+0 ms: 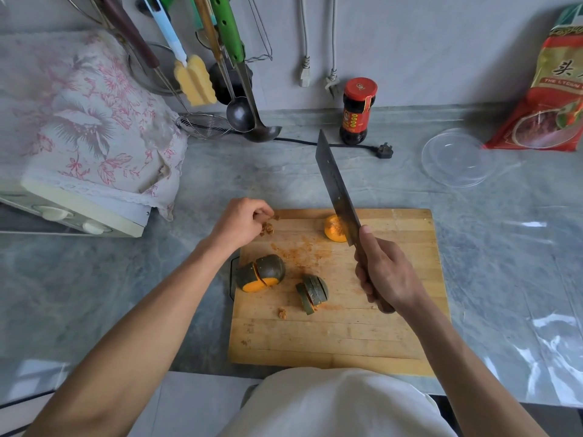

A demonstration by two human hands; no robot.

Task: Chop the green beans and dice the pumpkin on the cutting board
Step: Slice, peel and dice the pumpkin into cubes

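While your right hand (383, 275) grips the cleaver (337, 190) raised above the pumpkin half (335, 228) at the cutting board's (394, 326) upper middle, its blade could drop carelessly toward your left hand (244, 220), fingers curled pinching pulp scraps (268, 229) at the board's upper-left corner. Sliced pumpkin wedges (312, 293) lie lower centre; no green beans show.

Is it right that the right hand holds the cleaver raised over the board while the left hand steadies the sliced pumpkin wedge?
Not quite. In the head view the left hand picks at pulp scraps at the board's far corner, away from the sliced wedge. The right hand does hold the cleaver raised.
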